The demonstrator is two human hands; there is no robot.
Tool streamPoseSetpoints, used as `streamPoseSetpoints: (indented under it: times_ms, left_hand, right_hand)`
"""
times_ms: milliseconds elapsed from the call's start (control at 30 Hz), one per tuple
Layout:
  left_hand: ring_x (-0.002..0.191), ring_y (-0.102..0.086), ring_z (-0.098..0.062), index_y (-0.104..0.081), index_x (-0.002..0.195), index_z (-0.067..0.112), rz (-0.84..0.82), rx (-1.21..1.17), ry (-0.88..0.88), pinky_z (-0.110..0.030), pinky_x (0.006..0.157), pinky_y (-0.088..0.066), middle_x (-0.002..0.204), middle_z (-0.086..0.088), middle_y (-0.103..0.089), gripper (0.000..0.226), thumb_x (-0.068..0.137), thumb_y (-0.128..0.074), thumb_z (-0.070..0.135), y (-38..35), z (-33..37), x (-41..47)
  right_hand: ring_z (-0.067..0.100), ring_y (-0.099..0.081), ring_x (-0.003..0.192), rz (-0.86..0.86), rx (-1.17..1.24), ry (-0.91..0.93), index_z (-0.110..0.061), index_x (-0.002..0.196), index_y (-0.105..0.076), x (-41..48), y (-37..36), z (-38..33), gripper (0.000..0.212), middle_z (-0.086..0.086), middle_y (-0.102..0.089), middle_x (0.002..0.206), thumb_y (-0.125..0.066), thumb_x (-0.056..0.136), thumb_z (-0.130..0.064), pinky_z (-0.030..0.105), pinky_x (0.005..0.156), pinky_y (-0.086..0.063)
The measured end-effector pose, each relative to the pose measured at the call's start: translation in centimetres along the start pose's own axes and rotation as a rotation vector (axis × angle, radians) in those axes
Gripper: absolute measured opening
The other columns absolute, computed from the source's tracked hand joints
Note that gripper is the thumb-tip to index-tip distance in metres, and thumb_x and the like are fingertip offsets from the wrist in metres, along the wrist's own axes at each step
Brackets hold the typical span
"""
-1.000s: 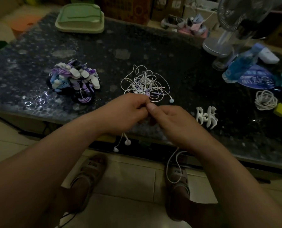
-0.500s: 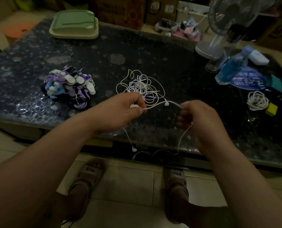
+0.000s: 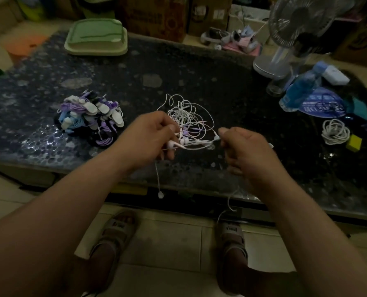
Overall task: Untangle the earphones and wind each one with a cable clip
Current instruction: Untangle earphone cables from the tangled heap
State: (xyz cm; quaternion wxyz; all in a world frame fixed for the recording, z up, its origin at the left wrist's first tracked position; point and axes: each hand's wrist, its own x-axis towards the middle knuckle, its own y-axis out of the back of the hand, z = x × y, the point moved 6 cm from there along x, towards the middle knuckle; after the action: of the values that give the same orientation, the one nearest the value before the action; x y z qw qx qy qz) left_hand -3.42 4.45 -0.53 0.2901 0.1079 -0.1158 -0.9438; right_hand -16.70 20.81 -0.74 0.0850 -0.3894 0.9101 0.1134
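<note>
A tangle of white earphone cables lies on the dark table just beyond my hands. My left hand pinches a white earphone cable near an earbud. My right hand grips the same cable, which runs slack between the two hands. One earbud hangs from my left hand below the table edge, and a loose cable end hangs under my right hand. The white cable clips are hidden behind my right hand.
A heap of wound purple, blue and white earphones lies at the left. A coiled white cable and a yellow block lie at the right. A green lidded tray, a fan and a blue bottle stand further back.
My hands, joined a second ago, pulled apart along one cable. The hanging cable has shortened under my right hand, and the cable between the hands now sags.
</note>
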Motion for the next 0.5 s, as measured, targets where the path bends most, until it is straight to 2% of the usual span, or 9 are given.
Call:
streamPoseSetpoints:
  times_ms: [67,133,200,267,333,400,500]
  left_hand:
    - [0.055,-0.062,-0.016,-0.065,0.104,0.007,-0.036,0.004,-0.019,-0.022,0.047,-0.045,0.075,-0.001,-0.072,0.015,0.107,-0.056,0.019,-0.2,0.1,0.1]
    - [0.060,-0.060,-0.016,-0.066,0.105,0.017,-0.156,0.033,-0.049,-0.021,0.051,-0.045,0.084,0.000,-0.073,0.019,0.105,-0.058,0.035,-1.4,0.3,-0.2]
    - [0.063,-0.059,-0.012,-0.066,0.110,0.031,-0.227,0.081,-0.076,-0.024,0.057,-0.047,0.086,0.002,-0.072,0.018,0.100,-0.062,0.045,-2.4,0.4,-0.4]
    - [0.068,-0.060,-0.006,-0.066,0.113,0.038,-0.245,0.114,-0.086,-0.028,0.064,-0.047,0.085,0.004,-0.071,0.017,0.098,-0.065,0.046,-2.9,0.2,-0.3]
    - [0.074,-0.061,-0.005,-0.069,0.107,0.033,-0.228,0.118,-0.099,-0.029,0.068,-0.046,0.083,0.006,-0.069,0.010,0.100,-0.065,0.039,-2.8,0.1,-0.2]
    - [0.073,-0.060,-0.010,-0.070,0.100,0.022,-0.197,0.126,-0.112,-0.031,0.067,-0.048,0.080,-0.001,-0.066,0.015,0.104,-0.061,0.034,-2.4,0.3,-0.4]
    - [0.071,-0.068,-0.021,-0.068,0.102,0.008,-0.110,-0.003,-0.048,-0.035,0.063,-0.054,0.096,-0.014,-0.073,0.028,0.109,-0.052,0.029,-1.5,0.3,-0.3]
  right_hand:
    - [0.011,-0.022,0.047,-0.020,0.056,0.002,-0.016,0.076,-0.056,-0.1,0.2,-0.2,0.032,-0.002,-0.029,0.056,-0.059,0.105,-0.030,0.029,0.048,-0.014]
    - [0.013,-0.022,0.048,-0.033,0.046,0.008,-0.013,0.077,-0.060,-0.1,0.0,-0.4,0.031,0.001,-0.029,0.057,-0.060,0.104,-0.029,0.029,0.048,-0.013]
    - [0.014,-0.022,0.048,-0.047,0.038,0.020,-0.013,0.076,-0.065,-0.1,-0.5,-0.7,0.031,0.002,-0.029,0.056,-0.063,0.102,-0.030,0.025,0.045,-0.016]
    - [0.013,-0.023,0.046,-0.077,0.034,0.026,-0.016,0.074,-0.071,-0.1,-0.7,-0.8,0.031,0.001,-0.031,0.054,-0.066,0.100,-0.033,0.023,0.042,-0.018]
    - [0.012,-0.024,0.045,-0.127,0.023,0.030,-0.016,0.081,-0.077,-0.4,-0.9,-0.9,0.027,0.000,-0.032,0.053,-0.066,0.100,-0.033,0.023,0.042,-0.019]
    - [0.012,-0.027,0.045,-0.154,-0.022,0.029,-0.015,0.093,-0.081,-0.6,-0.9,-0.9,0.023,0.001,-0.035,0.053,-0.065,0.100,-0.030,0.025,0.042,-0.020]
    - [0.003,-0.047,0.048,-0.076,-0.194,0.081,-0.016,0.095,-0.080,-0.6,-0.2,-1.1,0.019,-0.006,-0.056,0.053,-0.066,0.101,-0.027,0.020,0.049,-0.037]
